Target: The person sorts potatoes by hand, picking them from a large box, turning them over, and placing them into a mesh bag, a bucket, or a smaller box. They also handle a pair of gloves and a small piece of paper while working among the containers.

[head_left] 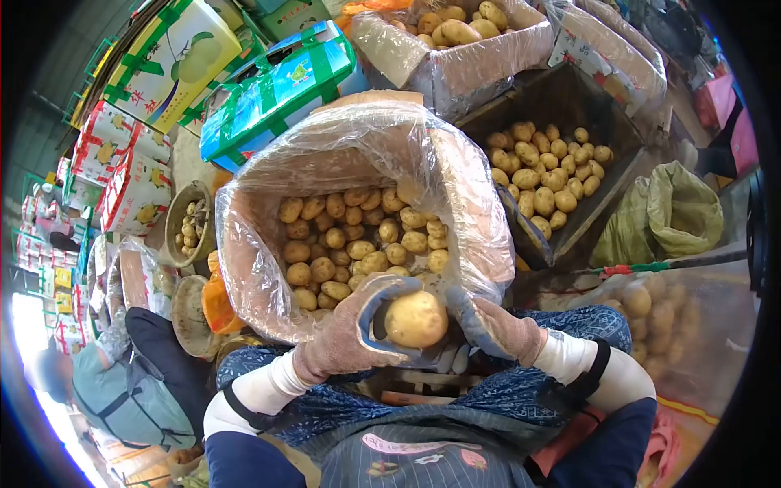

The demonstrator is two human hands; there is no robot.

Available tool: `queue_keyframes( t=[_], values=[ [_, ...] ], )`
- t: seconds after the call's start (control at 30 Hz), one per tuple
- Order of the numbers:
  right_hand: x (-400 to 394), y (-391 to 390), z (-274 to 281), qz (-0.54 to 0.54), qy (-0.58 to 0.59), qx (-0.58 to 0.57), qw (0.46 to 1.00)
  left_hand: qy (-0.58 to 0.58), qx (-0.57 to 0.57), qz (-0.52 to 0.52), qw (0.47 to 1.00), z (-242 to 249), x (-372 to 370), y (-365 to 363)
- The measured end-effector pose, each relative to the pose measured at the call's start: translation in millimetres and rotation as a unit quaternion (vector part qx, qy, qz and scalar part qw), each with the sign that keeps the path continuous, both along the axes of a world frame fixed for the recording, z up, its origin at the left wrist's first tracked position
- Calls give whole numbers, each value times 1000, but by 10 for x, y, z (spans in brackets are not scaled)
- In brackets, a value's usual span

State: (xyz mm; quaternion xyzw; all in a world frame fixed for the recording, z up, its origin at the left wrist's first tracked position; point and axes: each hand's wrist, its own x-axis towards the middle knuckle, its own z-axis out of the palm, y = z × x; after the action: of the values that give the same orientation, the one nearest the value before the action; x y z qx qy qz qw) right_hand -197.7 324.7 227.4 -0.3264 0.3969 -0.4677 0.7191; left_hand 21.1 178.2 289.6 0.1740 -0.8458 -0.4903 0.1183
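My left hand (348, 324), in a brown and blue work glove, is closed around one side of a large pale potato (416, 320). To the right of that potato is my right hand (496, 327), gloved alike, with its fingers stretched out and nothing visible in it. A narrow gap seems to separate it from the potato. Both hands are at the near edge of a cardboard box (472, 195) lined with clear plastic. Inside the box lie several loose potatoes (335, 237), spread over its bottom.
A dark bin (598, 106) of smaller potatoes stands right of the box. Behind is another potato carton (455, 69). A green sack (683, 215) lies at right, and a blue-green carton (281, 93) sits back left. Another person (134, 390) is at the lower left.
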Motion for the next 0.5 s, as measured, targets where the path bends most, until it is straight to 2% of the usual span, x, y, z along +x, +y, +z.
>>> queue_keyframes(
  t=[0.03, 0.1, 0.13, 0.2, 0.23, 0.3, 0.33, 0.4, 0.43, 0.47, 0.5],
  values=[
    [1, -27, 10, 1, 3, 1, 1000, 14, 10, -5, 1000, -8, -21, 25],
    [-14, -98, 6, 34, -75, 152, 985, 18, 1, 5, 1000, 7, -63, 57],
    [-16, -89, -56, 36, -73, 154, 985, 18, -10, 14, 1000, 20, -73, 69],
    [-8, -32, -201, -6, -8, 22, 1000, 15, 18, 20, 1000, 39, -73, 75],
    [-17, -44, -150, -4, -7, 24, 1000, 15, 4, 17, 1000, 37, -67, 77],
    [-65, -105, 66, 67, 35, 39, 996, 17, -9, 16, 1000, 16, -63, 86],
    [-63, -146, 159, 68, 37, 40, 996, 17, 28, 34, 999, 0, -58, 97],
    [-13, -230, 302, -16, -20, 11, 1000, 19, 65, 51, 996, -86, -34, 105],
    [18, -233, 317, -17, -19, 11, 1000, 36, 156, 63, 985, -134, -35, 85],
    [51, -219, 323, -67, 48, -56, 995, 52, 247, 73, 965, -152, -47, 75],
    [72, -200, 331, -117, 113, -123, 979, 16, 251, 74, 965, -118, -30, 89]
  ],
)
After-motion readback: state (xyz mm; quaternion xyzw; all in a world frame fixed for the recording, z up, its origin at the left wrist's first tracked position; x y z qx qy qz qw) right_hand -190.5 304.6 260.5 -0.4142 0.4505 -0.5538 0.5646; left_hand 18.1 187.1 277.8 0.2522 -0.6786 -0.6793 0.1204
